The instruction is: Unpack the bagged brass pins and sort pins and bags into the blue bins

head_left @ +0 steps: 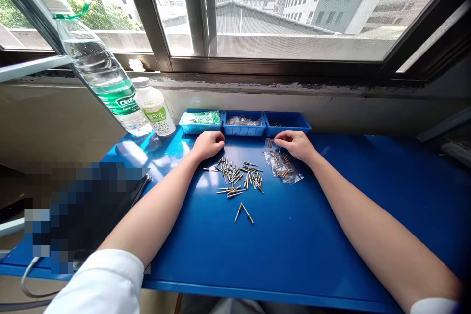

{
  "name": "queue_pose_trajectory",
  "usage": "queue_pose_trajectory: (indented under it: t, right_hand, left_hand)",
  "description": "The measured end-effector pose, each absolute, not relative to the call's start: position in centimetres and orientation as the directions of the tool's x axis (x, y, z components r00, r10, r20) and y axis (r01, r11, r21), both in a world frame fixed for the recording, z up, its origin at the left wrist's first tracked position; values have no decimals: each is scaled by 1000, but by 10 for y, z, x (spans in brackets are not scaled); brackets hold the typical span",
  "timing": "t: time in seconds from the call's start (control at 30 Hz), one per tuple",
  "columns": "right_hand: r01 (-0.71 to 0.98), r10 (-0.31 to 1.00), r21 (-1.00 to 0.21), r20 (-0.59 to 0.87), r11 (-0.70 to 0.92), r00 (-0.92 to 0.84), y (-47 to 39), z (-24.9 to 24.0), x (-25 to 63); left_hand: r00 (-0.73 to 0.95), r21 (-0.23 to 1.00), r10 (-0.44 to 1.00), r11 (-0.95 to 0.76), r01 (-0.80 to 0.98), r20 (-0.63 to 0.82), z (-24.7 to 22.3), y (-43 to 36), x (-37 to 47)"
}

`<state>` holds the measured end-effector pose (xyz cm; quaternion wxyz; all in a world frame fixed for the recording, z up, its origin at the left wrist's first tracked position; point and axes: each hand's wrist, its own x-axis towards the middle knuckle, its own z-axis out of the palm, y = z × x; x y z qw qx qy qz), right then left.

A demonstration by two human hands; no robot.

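Observation:
My left hand (209, 145) rests on the blue table in front of the left bin, its fingers curled closed; whether they hold anything is hidden. At the right bin's front, my right hand (295, 145) pinches the edge of a small clear bag (270, 144). Just below that hand lie more clear bags (283, 167) with small metal pieces inside. Between the forearms, a loose pile of brass-and-silver pins (231, 172) is spread on the table. Two separate pins (244, 213) lie nearer to me, their tops close together.
Three blue bins stand along the wall: one with green-white packets (201, 117), one with clear bags (244, 121), one with dark small items (281, 123). A water bottle (106, 73) and a white bottle (156, 110) stand at left, beyond a dark blurred object (95, 206).

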<state>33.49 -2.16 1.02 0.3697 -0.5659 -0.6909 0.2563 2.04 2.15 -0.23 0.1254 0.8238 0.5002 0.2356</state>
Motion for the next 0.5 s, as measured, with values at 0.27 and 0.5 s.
queue_pose_trajectory:
  t: [0.27,0.5]
  right_hand:
    - [489,953,-819,281,300,-114,-27,19,314]
    - [329,947,-890,314,316,-62,-35,28,282]
  left_hand:
    - [408,555,824,-566,610,392,0,19,23]
    - [658,735,682,-616,283,318,27,-1,45]
